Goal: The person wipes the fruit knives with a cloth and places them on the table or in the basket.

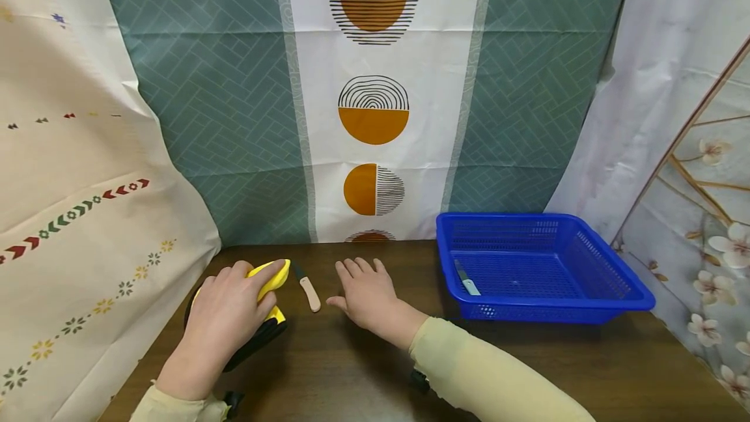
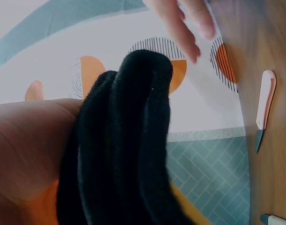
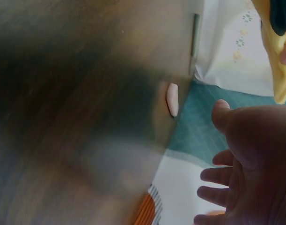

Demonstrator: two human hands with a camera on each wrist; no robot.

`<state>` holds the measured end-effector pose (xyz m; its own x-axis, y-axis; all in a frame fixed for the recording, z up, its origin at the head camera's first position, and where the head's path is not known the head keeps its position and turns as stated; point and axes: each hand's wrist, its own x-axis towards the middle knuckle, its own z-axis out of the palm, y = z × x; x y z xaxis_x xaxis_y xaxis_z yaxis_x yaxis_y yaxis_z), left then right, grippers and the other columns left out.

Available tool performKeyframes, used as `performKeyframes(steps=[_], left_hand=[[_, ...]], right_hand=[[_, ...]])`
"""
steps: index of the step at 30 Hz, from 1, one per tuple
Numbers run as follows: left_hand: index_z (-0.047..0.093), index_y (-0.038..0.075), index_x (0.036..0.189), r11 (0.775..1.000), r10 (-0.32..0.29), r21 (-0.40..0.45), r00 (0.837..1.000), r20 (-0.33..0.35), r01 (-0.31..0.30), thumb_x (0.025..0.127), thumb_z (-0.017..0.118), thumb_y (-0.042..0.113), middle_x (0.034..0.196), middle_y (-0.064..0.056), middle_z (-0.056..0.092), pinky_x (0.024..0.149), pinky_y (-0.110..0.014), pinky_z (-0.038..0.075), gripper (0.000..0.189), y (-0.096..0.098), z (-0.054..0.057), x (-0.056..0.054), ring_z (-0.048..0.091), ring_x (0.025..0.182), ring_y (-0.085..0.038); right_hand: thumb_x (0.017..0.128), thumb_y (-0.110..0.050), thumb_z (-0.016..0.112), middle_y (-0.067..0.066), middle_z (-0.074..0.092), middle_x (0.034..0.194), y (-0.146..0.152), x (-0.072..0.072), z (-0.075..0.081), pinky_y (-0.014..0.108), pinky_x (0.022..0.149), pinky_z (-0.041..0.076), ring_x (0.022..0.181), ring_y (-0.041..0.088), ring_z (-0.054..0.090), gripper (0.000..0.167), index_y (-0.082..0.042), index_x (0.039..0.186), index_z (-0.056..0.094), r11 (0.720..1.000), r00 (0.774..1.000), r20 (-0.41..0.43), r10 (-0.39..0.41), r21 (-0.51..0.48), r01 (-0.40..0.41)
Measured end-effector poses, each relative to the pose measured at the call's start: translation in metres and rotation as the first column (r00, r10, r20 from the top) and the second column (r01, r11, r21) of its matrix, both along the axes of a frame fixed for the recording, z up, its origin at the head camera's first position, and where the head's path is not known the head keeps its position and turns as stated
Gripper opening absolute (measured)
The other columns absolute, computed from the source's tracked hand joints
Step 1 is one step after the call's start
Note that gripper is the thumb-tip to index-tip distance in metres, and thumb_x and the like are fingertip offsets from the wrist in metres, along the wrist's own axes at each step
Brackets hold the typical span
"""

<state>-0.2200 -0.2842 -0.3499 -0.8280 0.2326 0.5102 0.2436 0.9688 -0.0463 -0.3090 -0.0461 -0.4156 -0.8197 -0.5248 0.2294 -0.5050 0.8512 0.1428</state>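
Note:
My left hand (image 1: 225, 308) grips a bunched yellow and black cloth (image 1: 274, 279), fingers curled over its top. Thick black folds of it fill the middle of the left wrist view, and a yellow part (image 3: 278, 65) hangs down in the right wrist view. My right hand (image 1: 369, 295) is held palm down over the table, fingers spread and straight, with nothing in it. Between the two hands lies a small knife (image 1: 310, 293) with a pale pink handle and a dark blade, its blade pointing away from me.
A blue plastic basket (image 1: 556, 308) stands at the right on the brown wooden table (image 1: 346, 383). Inside it, a knife (image 1: 467, 279) with a pale blue handle leans at the left side. Patterned cloths (image 1: 375, 57) hang behind the table and on both sides.

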Motion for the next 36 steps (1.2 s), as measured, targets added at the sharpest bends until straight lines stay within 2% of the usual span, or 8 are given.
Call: performKeyframes(steps=[4,11,22,28,36], left_hand=[[0.078,0.022,0.138,1.0,-0.001,0.001,1.0,-0.005,0.001,0.089,0.081,0.017,0.09,-0.014,0.064,0.06,-0.05,0.049,0.049,0.0,0.0,0.0,0.056,0.07,-0.029],[0.078,0.022,0.139,1.0,0.011,0.004,1.0,0.015,-0.011,0.09,0.08,0.017,0.09,-0.014,0.064,0.061,-0.05,0.05,0.049,0.001,0.0,0.0,0.057,0.071,-0.029],[0.078,0.022,0.138,1.0,0.019,0.016,1.0,0.01,-0.019,0.089,0.08,0.016,0.088,-0.013,0.064,0.061,-0.049,0.047,0.049,-0.004,-0.003,0.001,0.056,0.069,-0.029],[0.078,0.023,0.139,1.0,0.025,0.017,0.999,0.026,-0.025,0.09,0.079,0.017,0.088,-0.012,0.063,0.061,-0.049,0.047,0.049,-0.005,-0.004,0.0,0.056,0.07,-0.028],[0.078,0.023,0.138,0.999,0.032,0.015,0.999,0.023,-0.032,0.089,0.079,0.016,0.088,-0.013,0.063,0.061,-0.05,0.048,0.05,-0.005,-0.002,-0.001,0.057,0.071,-0.03]], right_hand=[[0.107,-0.07,0.052,-0.001,0.054,0.165,-0.01,-0.003,-0.013,0.053,0.123,0.04,0.153,0.023,0.05,0.079,-0.02,0.168,0.049,0.999,1.0,0.022,0.019,0.04,-0.02],[0.107,-0.066,0.056,-0.003,0.054,0.166,-0.02,0.006,-0.007,0.047,0.123,0.041,0.152,0.018,0.05,0.075,-0.021,0.166,0.051,0.997,0.994,0.103,0.042,0.059,-0.049],[0.109,-0.064,0.053,-0.006,0.047,0.171,-0.028,0.01,-0.018,0.046,0.125,0.039,0.155,0.017,0.046,0.073,-0.022,0.169,0.048,0.985,0.972,0.186,0.143,0.074,-0.159],[0.111,-0.062,0.053,-0.01,0.049,0.169,-0.031,0.013,-0.021,0.045,0.123,0.04,0.153,0.014,0.048,0.066,-0.026,0.166,0.052,0.969,0.959,0.193,0.207,0.093,-0.227],[0.112,-0.059,0.05,-0.013,0.048,0.169,-0.031,0.013,-0.022,0.043,0.123,0.041,0.153,0.011,0.048,0.061,-0.029,0.165,0.054,0.962,0.959,0.195,0.207,0.14,-0.236]])
